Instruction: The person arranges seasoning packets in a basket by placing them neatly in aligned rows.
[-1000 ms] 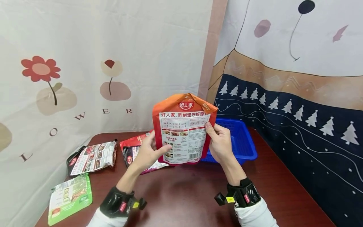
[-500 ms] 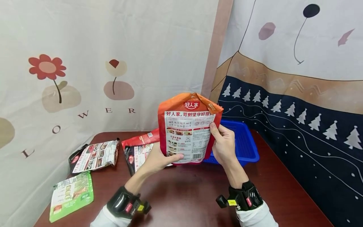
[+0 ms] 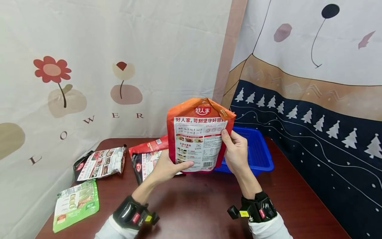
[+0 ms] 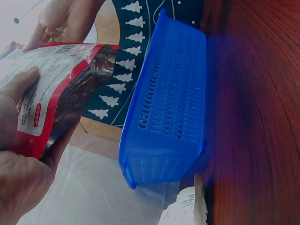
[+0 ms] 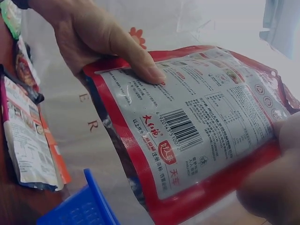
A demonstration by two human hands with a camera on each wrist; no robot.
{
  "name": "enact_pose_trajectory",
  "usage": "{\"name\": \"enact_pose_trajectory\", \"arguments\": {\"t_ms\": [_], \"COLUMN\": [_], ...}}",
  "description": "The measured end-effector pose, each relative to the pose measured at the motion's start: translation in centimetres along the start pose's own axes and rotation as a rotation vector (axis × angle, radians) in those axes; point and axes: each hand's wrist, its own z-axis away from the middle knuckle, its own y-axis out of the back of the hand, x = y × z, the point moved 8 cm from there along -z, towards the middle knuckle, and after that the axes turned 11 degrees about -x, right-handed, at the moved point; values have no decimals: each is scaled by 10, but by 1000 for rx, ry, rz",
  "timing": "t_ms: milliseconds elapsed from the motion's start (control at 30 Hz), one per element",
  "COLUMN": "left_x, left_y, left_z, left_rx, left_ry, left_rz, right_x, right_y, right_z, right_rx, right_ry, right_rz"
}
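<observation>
An orange and red food pouch [image 3: 198, 139], its white printed back turned to the head camera, is held up off the table between both hands. My left hand [image 3: 165, 167] grips its lower left corner, thumb across the printed face. At the right edge, my right hand [image 3: 237, 151] pinches the pouch with the thumb in front. In the right wrist view the barcode on the pouch [image 5: 187, 140] shows clearly. The top edge is creased and folded at the right. Fingers behind the pouch are mostly hidden in the head view.
A blue plastic basket [image 3: 256, 149] stands behind the right hand. Red and black pouches [image 3: 143, 162] lie behind the left hand. Farther left lie a black and white pouch [image 3: 101, 162] and a green pouch [image 3: 77, 204] on the dark red table [image 3: 191, 212].
Both hands and the pouch shifted slightly right in the head view, as did the background. The left thumb now reaches farther across the pouch's lower part. Little differs over the last half second.
</observation>
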Motion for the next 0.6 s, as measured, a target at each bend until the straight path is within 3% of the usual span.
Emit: {"name": "enact_pose_trajectory", "arguments": {"t_ms": [367,600], "left_x": [-5,4], "left_y": [6,8], "left_z": [5,4], "left_rx": [72,173], "left_ry": [38,-54], "left_rz": [-41,-72], "right_x": [0,-9], "right_y": [1,9], "right_z": [0,2], "right_rx": [5,107], "right_ry": [-26,19], "right_rz": [75,198]}}
